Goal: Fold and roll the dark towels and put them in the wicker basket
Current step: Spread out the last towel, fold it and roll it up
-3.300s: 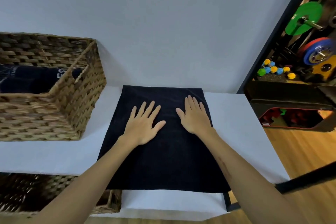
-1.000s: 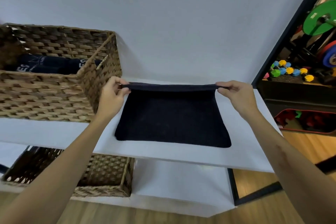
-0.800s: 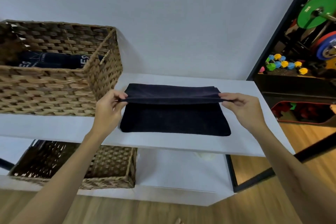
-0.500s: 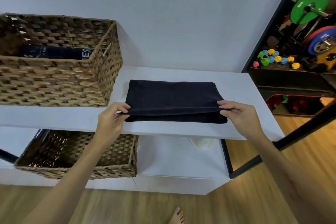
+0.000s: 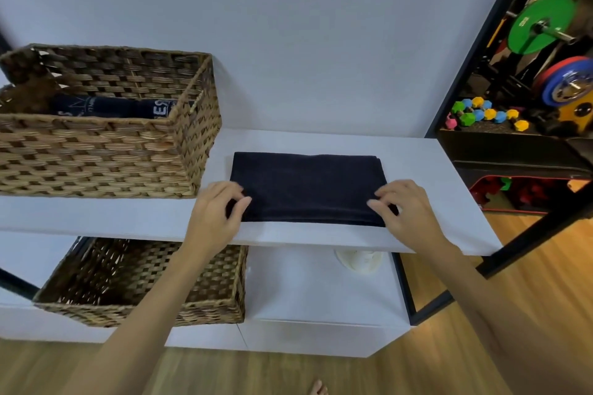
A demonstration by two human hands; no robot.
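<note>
The left hand (image 5: pixel 215 214) and right hand (image 5: pixel 405 209) pinch the folded black towel's (image 5: pixel 306 184) near corners on the white shelf (image 5: pixel 426 170). The woven wicker basket (image 5: pixel 106 151) stands left of the left hand.

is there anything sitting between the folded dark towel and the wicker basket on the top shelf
Nothing visible does. The dark towel lies on the white shelf right of the wicker basket, with bare shelf between. Left hand and right hand grip its near corners. A rolled towel already lies inside.

The towel (image 5: pixel 306 189) is black, the basket (image 5: pixel 106 151) tan and brown weave, the shelf (image 5: pixel 433 202) white, the plate (image 5: pixel 534 24) green.
</note>
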